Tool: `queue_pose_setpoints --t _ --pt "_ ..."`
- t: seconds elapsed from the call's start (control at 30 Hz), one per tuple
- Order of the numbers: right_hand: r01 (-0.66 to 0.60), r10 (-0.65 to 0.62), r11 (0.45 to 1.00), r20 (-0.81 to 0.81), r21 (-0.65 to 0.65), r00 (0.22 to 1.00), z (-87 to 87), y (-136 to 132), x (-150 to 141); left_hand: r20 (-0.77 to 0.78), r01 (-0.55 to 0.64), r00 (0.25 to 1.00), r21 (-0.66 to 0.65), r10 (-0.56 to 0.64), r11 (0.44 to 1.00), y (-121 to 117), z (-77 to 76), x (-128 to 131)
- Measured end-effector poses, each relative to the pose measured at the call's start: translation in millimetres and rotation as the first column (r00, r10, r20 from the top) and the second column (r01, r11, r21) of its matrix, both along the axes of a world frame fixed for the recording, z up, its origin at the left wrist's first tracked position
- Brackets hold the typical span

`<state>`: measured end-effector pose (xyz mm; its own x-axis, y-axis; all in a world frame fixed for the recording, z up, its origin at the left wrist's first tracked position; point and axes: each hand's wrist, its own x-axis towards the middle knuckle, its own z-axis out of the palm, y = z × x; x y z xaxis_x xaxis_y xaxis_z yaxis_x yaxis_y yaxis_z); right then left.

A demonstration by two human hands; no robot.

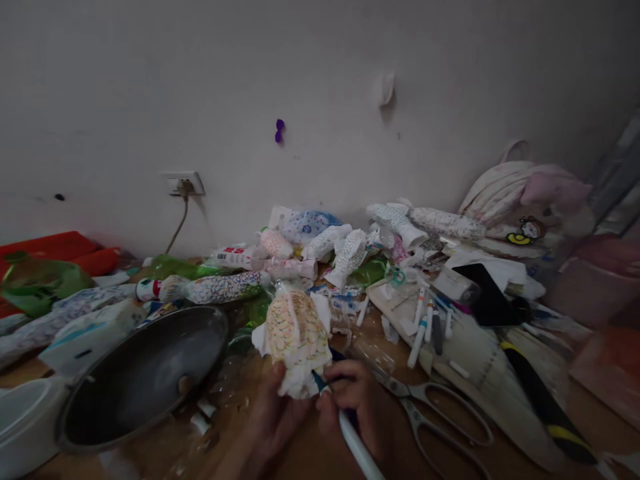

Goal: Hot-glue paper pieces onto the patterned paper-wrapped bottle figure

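Observation:
A paper-covered fish craft (297, 327), marked with yellow, orange and greenish scale lines, is held up near the centre. My left hand (277, 407) is closed around its lower left edge, thumb on the near side. In my right hand (357, 397) is a white marker pen (356, 441) with a dark teal tip end. That tip end meets the lower right of the paper, though I cannot tell whether it is pressing on it. Just right of my right hand lie large grey-handled scissors (417, 393).
A dark oval basin (145, 373) and a white tub (27, 420) stand at left. More paper-covered fish crafts (349, 257) and plastic bottles crowd the wall side. Markers (419, 340) lie on a pale board (475, 367) beside a black-and-yellow handle (545, 400). A backpack (500, 193) sits far right.

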<state>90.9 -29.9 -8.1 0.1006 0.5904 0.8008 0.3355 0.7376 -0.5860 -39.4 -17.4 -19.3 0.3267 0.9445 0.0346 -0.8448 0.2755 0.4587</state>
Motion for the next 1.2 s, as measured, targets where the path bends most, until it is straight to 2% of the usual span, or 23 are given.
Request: queue_pose_setpoints --t 0.07,0.17,0.3,0.4,0.53,0.6,0.77,0.93,1.07,1.13,1.2 --pt "0.037 -0.036 0.999 0.05 -0.006 0.998 3.6 -2.0 -2.7 -0.027 0.009 1.0 -0.045 -0.01 0.999 -1.0 -0.2 4.2" --pt "0.118 -0.116 0.993 0.125 -0.012 0.985 9.6 -4.3 -7.2 -0.008 0.069 0.998 -0.032 -0.069 0.997 -2.1 4.3 10.1" --pt "0.146 -0.14 0.988 0.117 -0.046 0.983 8.0 -2.0 -10.6 0.007 0.055 0.998 -0.03 -0.055 0.998 -0.8 8.1 10.9" --pt "0.106 -0.104 0.994 0.071 -0.024 0.992 3.8 -1.5 -8.3 -0.046 -0.004 0.999 -0.08 0.0 0.997 1.7 4.8 8.2" --pt "0.11 -0.114 0.993 -0.083 -0.051 0.99 5.3 -11.0 -2.0 -0.053 -0.087 0.995 -0.089 0.083 0.992 3.7 -0.6 5.6" --pt "0.1 -0.105 0.994 -0.111 -0.049 0.988 7.5 -15.7 -0.6 -0.039 -0.079 0.996 -0.072 0.076 0.994 3.9 -1.8 5.4" --pt "0.024 -0.025 1.0 -0.046 -0.017 0.999 8.2 -10.6 -3.6 -0.065 0.008 0.998 -0.104 -0.015 0.995 3.1 -3.1 7.1" --pt "0.077 -0.078 0.996 0.012 0.033 0.997 15.7 -1.2 -2.8 -0.1 -0.066 0.994 -0.159 0.05 0.985 0.4 -0.8 12.7" --pt "0.091 -0.099 0.993 0.106 0.075 0.989 21.9 1.6 -1.5 -0.124 -0.089 0.99 -0.181 0.067 0.98 1.0 -6.9 10.4" --pt "0.073 -0.076 0.996 0.073 0.043 0.994 17.0 1.0 -3.2 -0.128 -0.101 0.988 -0.161 0.081 0.982 4.4 -11.7 6.9" --pt "0.067 -0.068 0.998 -0.027 -0.009 0.997 6.6 -1.5 -5.2 -0.114 -0.128 0.987 -0.124 0.114 0.984 9.5 -14.2 4.2"
